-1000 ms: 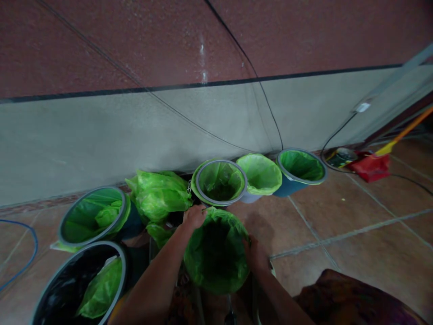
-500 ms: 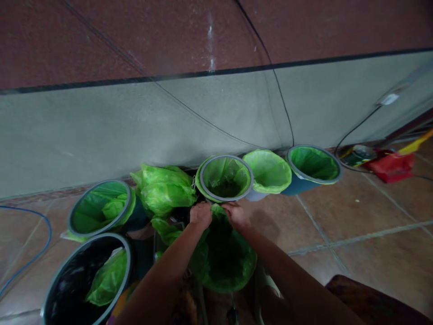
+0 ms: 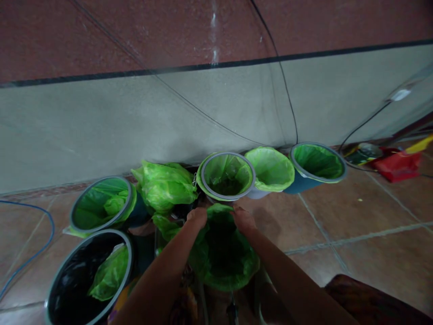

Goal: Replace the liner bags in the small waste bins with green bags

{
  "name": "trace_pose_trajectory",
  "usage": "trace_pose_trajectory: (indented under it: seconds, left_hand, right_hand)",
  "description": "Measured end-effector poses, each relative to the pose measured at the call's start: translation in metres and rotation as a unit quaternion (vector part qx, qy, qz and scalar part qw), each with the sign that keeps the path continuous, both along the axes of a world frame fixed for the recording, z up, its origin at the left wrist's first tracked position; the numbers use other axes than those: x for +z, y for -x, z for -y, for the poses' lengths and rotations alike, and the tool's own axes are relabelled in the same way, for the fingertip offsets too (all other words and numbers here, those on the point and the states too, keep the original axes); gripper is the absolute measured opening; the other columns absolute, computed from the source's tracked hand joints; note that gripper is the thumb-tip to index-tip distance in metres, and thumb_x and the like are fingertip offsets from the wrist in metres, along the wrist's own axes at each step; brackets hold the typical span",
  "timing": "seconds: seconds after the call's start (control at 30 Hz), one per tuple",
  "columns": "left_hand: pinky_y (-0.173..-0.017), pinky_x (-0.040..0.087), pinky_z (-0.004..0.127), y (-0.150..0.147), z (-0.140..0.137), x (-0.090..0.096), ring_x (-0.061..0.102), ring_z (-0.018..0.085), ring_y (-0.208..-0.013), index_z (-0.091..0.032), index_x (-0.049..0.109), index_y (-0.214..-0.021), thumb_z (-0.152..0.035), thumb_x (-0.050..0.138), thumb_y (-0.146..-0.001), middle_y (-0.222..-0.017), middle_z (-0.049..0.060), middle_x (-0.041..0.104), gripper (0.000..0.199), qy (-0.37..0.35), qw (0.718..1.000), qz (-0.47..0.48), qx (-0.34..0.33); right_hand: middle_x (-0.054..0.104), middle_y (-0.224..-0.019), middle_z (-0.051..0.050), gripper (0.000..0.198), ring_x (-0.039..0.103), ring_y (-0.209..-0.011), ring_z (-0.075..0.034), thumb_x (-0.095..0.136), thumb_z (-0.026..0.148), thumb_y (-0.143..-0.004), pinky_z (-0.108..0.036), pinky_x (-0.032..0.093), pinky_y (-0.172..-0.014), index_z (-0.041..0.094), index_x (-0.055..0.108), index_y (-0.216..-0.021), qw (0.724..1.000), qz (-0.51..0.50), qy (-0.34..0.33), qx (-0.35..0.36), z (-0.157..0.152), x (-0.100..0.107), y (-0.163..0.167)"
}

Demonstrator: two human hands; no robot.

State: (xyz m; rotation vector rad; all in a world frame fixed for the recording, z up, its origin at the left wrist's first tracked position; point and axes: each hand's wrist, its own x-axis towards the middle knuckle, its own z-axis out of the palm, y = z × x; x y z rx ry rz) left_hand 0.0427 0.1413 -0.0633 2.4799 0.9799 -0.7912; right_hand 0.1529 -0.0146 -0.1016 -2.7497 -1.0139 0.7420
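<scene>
A green bin liner (image 3: 219, 282) hangs with its mouth open toward me, its inside dark. My left hand (image 3: 197, 217) is closed on the far left part of its rim. On the far right part of the rim, my right hand (image 3: 244, 220) also grips the liner. The rim stretches between both hands. Whether a bin stands inside or beneath the liner I cannot tell. Just beyond my hands is a lined bin with a grey ring (image 3: 228, 176) around its top.
Along the wall stand a pale lined bin (image 3: 270, 169), a blue lined bin (image 3: 306, 178), and a bulky green bag (image 3: 165, 187). To the left are another lined bin (image 3: 77, 225) and a large black bin (image 3: 50, 289). A red dustpan (image 3: 399, 166) lies right; a blue hose (image 3: 50, 225) lies left.
My hands have moved apart, the left one leftward and the right one rightward. Between them the liner's far rim has spread wider. The view has shifted slightly.
</scene>
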Motion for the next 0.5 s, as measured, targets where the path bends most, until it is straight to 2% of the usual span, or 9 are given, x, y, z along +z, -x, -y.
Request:
trace_pose_trajectory:
  seconds: [0.1,0.23,0.3,0.4,0.5]
  left_hand:
    - [-0.085,0.051,0.034,0.004,0.0,-0.001,0.065,0.03,-0.11,-0.013,0.068,-0.111,-0.019,0.052,-0.084,-0.117,0.018,0.069,0.032,0.003,0.999,-0.03,-0.017]
    - [-0.087,0.05,0.039,0.006,0.002,0.007,0.063,0.033,-0.111,-0.01,0.061,-0.118,-0.024,0.05,-0.087,-0.12,0.021,0.066,0.036,0.017,1.0,-0.005,0.0]
    - [-0.09,0.049,0.042,0.004,0.0,0.014,0.061,0.034,-0.114,-0.01,0.055,-0.124,-0.031,0.055,-0.085,-0.122,0.021,0.065,0.045,0.007,1.0,0.003,0.008]
    - [-0.096,0.047,0.043,-0.002,-0.007,0.024,0.057,0.034,-0.12,-0.014,0.05,-0.13,-0.039,0.065,-0.077,-0.13,0.019,0.06,0.061,-0.014,0.999,0.03,0.002]
    - [-0.1,0.045,0.036,-0.006,-0.014,0.026,0.056,0.028,-0.122,-0.02,0.052,-0.128,-0.035,0.063,-0.079,-0.133,0.013,0.059,0.053,-0.018,0.996,0.084,-0.028]
  right_hand:
    - [0.067,-0.112,-0.013,0.036,0.065,-0.103,-0.023,0.037,0.034,-0.098,-0.032,0.047,-0.082,0.017,0.051,-0.126,1.0,-0.014,0.007,-0.02,0.005,-0.001,-0.001]
    - [0.067,-0.112,-0.014,0.036,0.064,-0.104,-0.024,0.039,0.034,-0.097,-0.032,0.047,-0.083,0.015,0.051,-0.125,0.999,-0.027,0.013,-0.028,0.007,0.005,-0.001]
    - [0.067,-0.111,-0.014,0.039,0.064,-0.104,-0.024,0.042,0.036,-0.096,-0.032,0.046,-0.083,0.013,0.05,-0.127,1.0,-0.014,0.003,-0.024,0.008,0.011,0.0]
    - [0.064,-0.118,-0.016,0.043,0.06,-0.11,-0.025,0.041,0.036,-0.096,-0.033,0.045,-0.089,0.012,0.049,-0.131,0.998,0.052,-0.032,-0.008,0.01,0.02,0.002]
    - [0.06,-0.128,-0.014,0.04,0.054,-0.119,-0.024,0.038,0.03,-0.097,-0.031,0.041,-0.097,0.015,0.05,-0.132,0.992,0.087,-0.088,0.037,0.004,0.022,0.004]
